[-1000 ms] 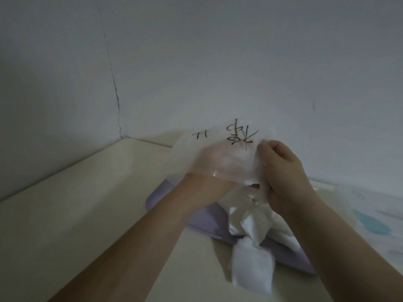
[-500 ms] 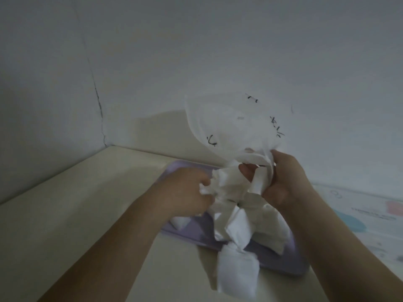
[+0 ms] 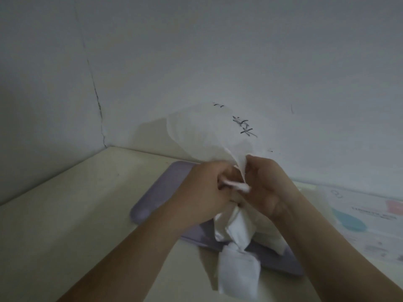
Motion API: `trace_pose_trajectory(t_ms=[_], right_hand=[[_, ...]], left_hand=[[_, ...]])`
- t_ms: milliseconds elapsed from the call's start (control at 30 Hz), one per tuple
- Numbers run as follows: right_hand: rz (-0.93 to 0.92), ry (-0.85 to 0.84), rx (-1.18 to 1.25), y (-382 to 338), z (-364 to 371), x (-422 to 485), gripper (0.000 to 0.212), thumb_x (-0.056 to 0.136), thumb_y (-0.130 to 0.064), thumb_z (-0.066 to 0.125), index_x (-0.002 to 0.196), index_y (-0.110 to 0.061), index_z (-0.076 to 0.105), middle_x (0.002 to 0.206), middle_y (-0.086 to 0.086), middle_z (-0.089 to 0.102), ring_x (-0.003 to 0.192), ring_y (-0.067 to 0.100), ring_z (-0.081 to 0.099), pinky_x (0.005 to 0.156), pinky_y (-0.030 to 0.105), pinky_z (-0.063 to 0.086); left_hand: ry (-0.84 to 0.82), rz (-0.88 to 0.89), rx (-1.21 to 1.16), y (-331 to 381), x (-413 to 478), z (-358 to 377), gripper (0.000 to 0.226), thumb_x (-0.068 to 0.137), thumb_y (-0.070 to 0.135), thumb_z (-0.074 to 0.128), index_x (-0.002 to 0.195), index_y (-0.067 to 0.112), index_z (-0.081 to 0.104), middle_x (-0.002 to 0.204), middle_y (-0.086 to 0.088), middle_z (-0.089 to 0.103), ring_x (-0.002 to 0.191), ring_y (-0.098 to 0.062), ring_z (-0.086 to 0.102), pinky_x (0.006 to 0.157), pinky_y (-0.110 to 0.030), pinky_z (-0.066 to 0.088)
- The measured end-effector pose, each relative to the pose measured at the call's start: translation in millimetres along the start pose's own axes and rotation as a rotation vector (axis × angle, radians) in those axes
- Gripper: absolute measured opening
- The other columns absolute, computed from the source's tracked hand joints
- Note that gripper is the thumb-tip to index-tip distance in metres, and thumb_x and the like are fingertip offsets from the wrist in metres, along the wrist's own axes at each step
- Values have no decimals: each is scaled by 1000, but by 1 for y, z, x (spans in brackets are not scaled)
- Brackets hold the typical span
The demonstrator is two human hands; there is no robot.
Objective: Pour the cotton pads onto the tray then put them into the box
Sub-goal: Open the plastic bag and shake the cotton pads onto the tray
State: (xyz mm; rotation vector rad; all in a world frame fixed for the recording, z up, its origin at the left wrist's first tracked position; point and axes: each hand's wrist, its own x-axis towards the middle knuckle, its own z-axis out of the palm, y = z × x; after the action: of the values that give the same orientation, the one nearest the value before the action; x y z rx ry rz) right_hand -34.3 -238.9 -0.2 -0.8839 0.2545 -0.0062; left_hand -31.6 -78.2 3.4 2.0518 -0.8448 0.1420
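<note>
Hands have drawn together since half a second ago: my left hand [image 3: 207, 189] now pinches a cotton pad [image 3: 236, 185] at the mouth of the bag [image 3: 205, 131], which my right hand [image 3: 269, 186] grips. The pile of pads [image 3: 238, 231] lies just below on the tray [image 3: 152, 201].

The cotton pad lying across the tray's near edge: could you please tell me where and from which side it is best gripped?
Probably its near end, pinched from above on the person's side: the cotton pad lies free there on the table, past the rim of the purple tray, while its far end is tucked under the pile of pads.
</note>
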Motion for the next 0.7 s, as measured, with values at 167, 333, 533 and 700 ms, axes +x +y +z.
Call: trace_pose_trajectory(t_ms=[167,333,533,700], right_hand=[[-76,-68,127,-19,-11,-4,39,107,-13,35,124,3,66,118,18,76,93,31,78,102,49,57],[-52,-77,166,-17,-12,-5,46,107,-18,33,119,6,70,112,22,75,87,31,78,100,46,58],[-48,-68,14,-4,3,-11,54,112,-35,30,130,2,65,122,22,75,105,34,77,89,44,58],[-74,18,98,-4,8,-5,48,113,-30,33,129,0,67,119,20,76,96,32,77,72,40,66]], left_hand=[[-67,-110,473,-31,6,-18,6,75,13,64,78,16,68,75,6,68,71,-10,61,70,-28,50],[-56,-186,213,-18,5,-17,30,80,37,84,105,25,73,98,9,72,84,-4,68,74,-11,50],[32,-138,-215,4,3,16,22,79,39,87,86,25,72,66,20,69,58,3,59,63,-21,46],[-4,-99,-200,-4,6,15,10,88,13,80,79,13,75,61,15,68,59,-2,64,59,-20,50]])
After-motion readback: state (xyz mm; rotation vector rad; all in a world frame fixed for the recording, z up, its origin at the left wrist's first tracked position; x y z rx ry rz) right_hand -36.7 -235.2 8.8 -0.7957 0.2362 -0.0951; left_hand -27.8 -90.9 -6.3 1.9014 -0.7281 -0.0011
